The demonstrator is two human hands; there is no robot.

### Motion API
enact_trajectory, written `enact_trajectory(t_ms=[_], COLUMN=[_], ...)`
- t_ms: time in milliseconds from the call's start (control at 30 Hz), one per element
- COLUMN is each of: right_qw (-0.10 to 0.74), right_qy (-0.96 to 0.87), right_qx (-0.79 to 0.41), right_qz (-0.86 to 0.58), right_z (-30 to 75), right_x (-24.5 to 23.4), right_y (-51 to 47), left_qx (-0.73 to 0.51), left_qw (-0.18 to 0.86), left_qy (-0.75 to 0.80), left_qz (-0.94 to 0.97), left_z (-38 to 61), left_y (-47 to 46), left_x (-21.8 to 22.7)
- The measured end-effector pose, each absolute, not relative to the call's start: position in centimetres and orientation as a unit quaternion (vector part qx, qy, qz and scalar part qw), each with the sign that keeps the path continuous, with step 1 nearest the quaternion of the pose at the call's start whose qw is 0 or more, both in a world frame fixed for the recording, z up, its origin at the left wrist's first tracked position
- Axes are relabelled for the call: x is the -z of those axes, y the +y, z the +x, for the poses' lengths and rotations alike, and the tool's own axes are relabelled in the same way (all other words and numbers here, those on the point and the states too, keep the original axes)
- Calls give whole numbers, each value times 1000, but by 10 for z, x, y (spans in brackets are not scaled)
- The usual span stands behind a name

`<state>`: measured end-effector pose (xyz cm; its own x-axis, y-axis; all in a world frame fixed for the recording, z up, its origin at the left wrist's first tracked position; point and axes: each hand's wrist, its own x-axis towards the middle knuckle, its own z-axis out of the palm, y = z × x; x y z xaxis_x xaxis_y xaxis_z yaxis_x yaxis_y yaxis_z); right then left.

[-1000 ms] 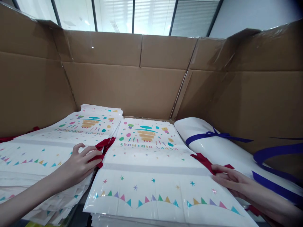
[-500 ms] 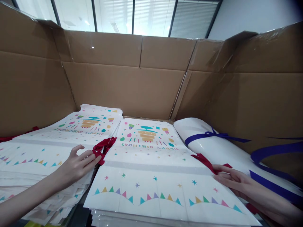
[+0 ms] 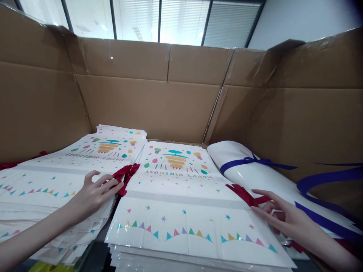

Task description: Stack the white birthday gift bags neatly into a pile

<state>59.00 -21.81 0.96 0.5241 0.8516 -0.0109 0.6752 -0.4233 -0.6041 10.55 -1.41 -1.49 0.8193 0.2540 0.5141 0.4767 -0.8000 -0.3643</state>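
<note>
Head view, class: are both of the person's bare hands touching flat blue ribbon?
No: the left hand and right hand both touch red fabric ribbon.

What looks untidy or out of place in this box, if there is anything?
The left stack of printed white sheets looks untidy: along its near side, edges stick out unevenly instead of lying flush. The middle stack is slightly uneven there too. I see no spill or clear damage.

Red ribbon [image 3: 130, 173] is held bunched by the left grip [image 3: 96, 193] and pinched by the right grip [image 3: 287, 215]. White printed sheets [image 3: 181, 200] are stacked flat between.
</note>
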Motion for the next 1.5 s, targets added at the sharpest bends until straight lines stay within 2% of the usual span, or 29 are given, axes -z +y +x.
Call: enact_trajectory(t_ms=[133,300,433,533,700,867,967,1100,1267,1400,1500], right_qw=[233,114,82,70,34,66,80,107,175,278,310], right_qy=[-598,-770,-776,-768,-761,-787,-809,-825,-830,-752,-677], right_qx=[-84,-192,-245,-248,-233,-199,-196,-206,-247,-384,-477], right_qz=[-763,-597,-576,-587,-605,-580,-549,-515,-468,-457,-467], right_z=[555,499,489,491,482,462,449,429,399,367,337], right_x=[-9,-6,-2,-4,-23,-38,-39,-39,-44,-40,-31], right_y=[-218,-214,-212,-212,-201,-176,-156,-132,-104,-74,-49], left_qx=[205,169,216,184,189,207,220,271,337,380,407], left_qw=[190,143,127,152,178,240,236,181,52,-23,-1], left_qy=[-155,-67,-65,-71,-187,-207,-181,-191,-253,-298,-291], left_qz=[-948,-973,-966,-969,-947,-926,-929,-926,-905,-876,-866], left_z=[117,141,150,133,67,21,16,19,25,26,27], left_y=[-41,-83,-93,-83,-46,-25,-24,-21,-16,-15,-16], left_x=[2,-1,0,-1,4,19,24,20,9,6,3])
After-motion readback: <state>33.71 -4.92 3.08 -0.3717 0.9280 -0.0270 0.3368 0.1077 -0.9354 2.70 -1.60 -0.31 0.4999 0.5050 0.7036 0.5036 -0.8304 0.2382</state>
